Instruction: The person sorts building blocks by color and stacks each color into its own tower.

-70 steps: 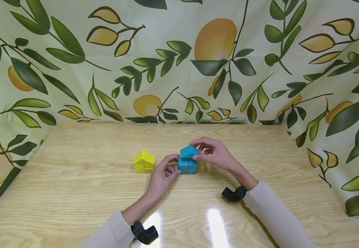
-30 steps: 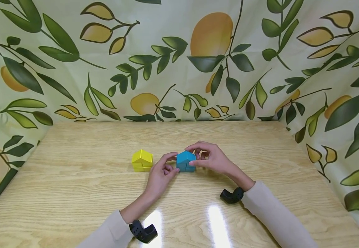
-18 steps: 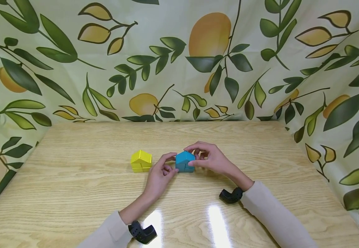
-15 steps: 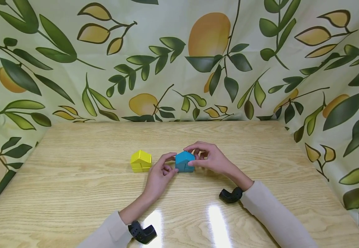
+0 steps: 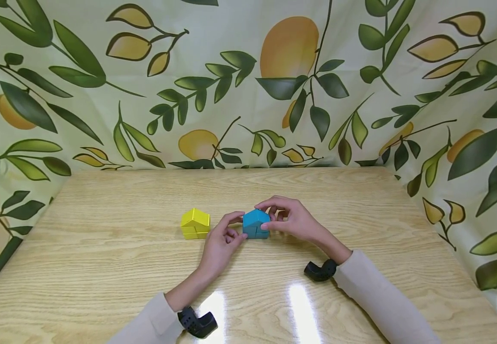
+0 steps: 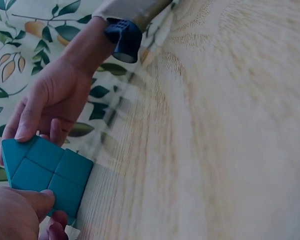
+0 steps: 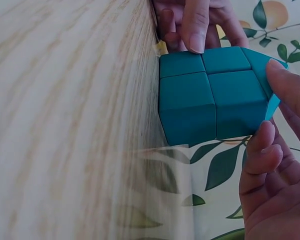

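Note:
A small blue block house (image 5: 255, 228) stands on the wooden table, built of several blocks with a peaked roof block (image 7: 260, 70) flush on top. My left hand (image 5: 221, 246) holds the lower blocks (image 7: 190, 97) from the left, thumb on the near face and index finger behind. From the right, my right hand (image 5: 290, 219) pinches the roof block, thumb in front and index finger at the back. Both hands touch the same house in the wrist views. Just left of my left hand stands a similar yellow block house (image 5: 195, 224), complete with a peaked roof.
The light wooden table (image 5: 115, 267) reaches back to a hanging cloth (image 5: 231, 71) printed with fruit and leaves, which also runs along both sides. A black wrist device (image 5: 197, 323) is on the left wrist, and another black device (image 5: 320, 270) on the right.
My right hand has lowered the blue roof block from just above the lower blocks onto them. Over the last second both hands have stayed almost still.

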Available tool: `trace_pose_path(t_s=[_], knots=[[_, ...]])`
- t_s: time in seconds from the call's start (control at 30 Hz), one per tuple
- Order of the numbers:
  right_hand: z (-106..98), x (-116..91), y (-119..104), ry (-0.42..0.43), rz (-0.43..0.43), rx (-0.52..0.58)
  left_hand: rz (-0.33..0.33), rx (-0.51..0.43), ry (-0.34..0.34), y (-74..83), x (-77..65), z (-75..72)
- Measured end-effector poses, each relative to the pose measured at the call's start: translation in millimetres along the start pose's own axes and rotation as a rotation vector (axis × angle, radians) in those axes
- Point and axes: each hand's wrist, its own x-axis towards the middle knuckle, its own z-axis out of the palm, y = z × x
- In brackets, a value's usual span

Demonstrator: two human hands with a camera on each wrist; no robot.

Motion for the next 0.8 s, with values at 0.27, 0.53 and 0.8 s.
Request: trace_pose_path(t_s=[0.27, 0.53, 0.8], knots=[[0, -1, -4, 0.005, 0.002, -0.03, 0.002, -0.004, -0.001, 0.7, -0.8, 0.3], [-7, -1, 4, -0.008, -0.013, 0.004, 0.011, -0.019, -0.001, 1.1, -1.0, 1.1], [-33, -16, 19, 0.134, 0.015, -0.055, 0.086, 0.023, 0.029, 9.1, -17.9, 0.3]])
